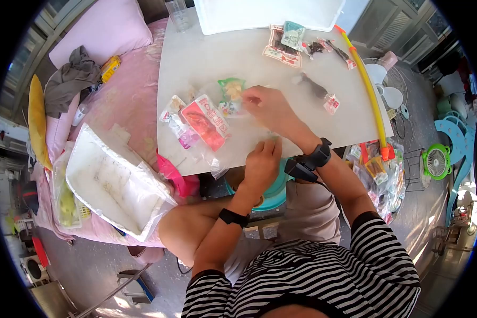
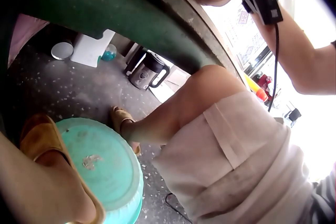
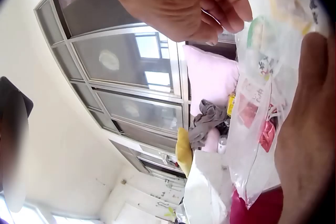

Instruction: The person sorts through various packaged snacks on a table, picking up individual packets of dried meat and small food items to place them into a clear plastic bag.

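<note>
My right hand hovers over the table, its loosely curled fingers close beside a clear packet with a green edge. In the right wrist view nothing shows between those fingers. Nearer to me, my left hand is at the table's front edge with its fingers bunched together; I cannot tell whether they pinch something. To its left lie a red and white packet, a white and pink packet and a clear plastic wrapper. Clear plastic also stretches beside the left hand in the right wrist view.
Further back on the table are a red-bordered packet, a dark packet and a large white tray. A yellow tube runs along the right edge. A white foam box rests on the bed. Under the table stands a teal tub.
</note>
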`<state>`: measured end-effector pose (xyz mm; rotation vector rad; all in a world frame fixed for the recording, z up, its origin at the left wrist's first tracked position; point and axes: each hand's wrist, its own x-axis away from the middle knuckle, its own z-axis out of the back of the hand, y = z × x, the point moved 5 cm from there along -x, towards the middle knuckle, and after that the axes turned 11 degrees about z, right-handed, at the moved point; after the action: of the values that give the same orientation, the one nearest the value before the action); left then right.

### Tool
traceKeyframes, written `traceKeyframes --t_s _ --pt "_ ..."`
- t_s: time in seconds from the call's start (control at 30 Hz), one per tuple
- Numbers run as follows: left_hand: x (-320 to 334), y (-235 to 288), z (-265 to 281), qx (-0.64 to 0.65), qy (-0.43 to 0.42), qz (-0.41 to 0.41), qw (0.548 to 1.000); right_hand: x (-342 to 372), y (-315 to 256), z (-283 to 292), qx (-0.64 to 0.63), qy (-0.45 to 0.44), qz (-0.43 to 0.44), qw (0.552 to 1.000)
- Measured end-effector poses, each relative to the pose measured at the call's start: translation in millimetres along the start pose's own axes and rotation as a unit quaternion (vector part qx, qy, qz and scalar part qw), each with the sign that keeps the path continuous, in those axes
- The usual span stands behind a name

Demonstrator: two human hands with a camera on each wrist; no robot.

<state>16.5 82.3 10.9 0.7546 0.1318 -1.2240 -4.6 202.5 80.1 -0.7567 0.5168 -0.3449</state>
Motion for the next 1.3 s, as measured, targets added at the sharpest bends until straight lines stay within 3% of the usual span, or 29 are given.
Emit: traceKeyframes --t_s 0.1,0.17,0.2,0.27,0.37,0.4,0.47,0.5,0.57,0.67,0.77,0.97,1.13,1.23,1.3 --pt "0 -4 7 0.130 -0.057 0.055 0.988 -15 -17 -42 0.049 -0.093 -0.034 0.994" --pt "2 -7 10 0.397 -0.026 0.095 0.912 -18 -19 -69 0.127 -0.159 -0.031 0.979" --pt "2 -9 10 0.521 -0.008 0.111 0.846 -19 -14 -77 0.118 -0.134 -0.024 0.984" --pt "2 -10 10 0.454 0.020 0.092 0.886 -18 0 -89 0.101 -0.083 -0.014 0.991" --pt "-2 -4 15 0.264 0.022 0.009 0.964 -19 5 -82 -0.094 -0.142 -0.013 0.985" --pt "-2 -1 15 0.181 0.015 -0.027 0.983 -16 4 -68 -0.102 -0.093 -0.070 0.988" --pt "1 -1 6 0.100 -0.020 -0.019 0.995 -3 0 -36 -0.116 0.002 -0.182 0.976" --pt "3 -2 2 0.059 -0.038 -0.014 0.997 -6 6 -22 -0.199 0.037 -0.110 0.973" --pt "2 1 3 0.020 -0.033 -0.013 0.999 -6 13 19 -0.290 0.111 -0.048 0.949" --pt "0 3 6 -0.008 -0.045 -0.011 0.999 -3 43 71 -0.309 0.203 -0.115 0.922" --pt "-1 4 6 -0.013 -0.049 -0.008 0.999 3 51 87 -0.287 0.219 -0.124 0.924" --pt "0 4 7 -0.012 -0.033 -0.012 0.999 1 53 53 -0.275 0.169 -0.129 0.938" --pt "-1 4 4 -0.005 -0.016 -0.010 1.000 2 21 39 -0.280 0.107 -0.093 0.949" --pt "0 3 2 -0.012 -0.014 -0.006 1.000 1 22 22 -0.326 0.087 -0.117 0.934" --pt "-1 3 1 -0.014 -0.013 -0.008 1.000 0 28 6 -0.274 0.038 -0.157 0.948"
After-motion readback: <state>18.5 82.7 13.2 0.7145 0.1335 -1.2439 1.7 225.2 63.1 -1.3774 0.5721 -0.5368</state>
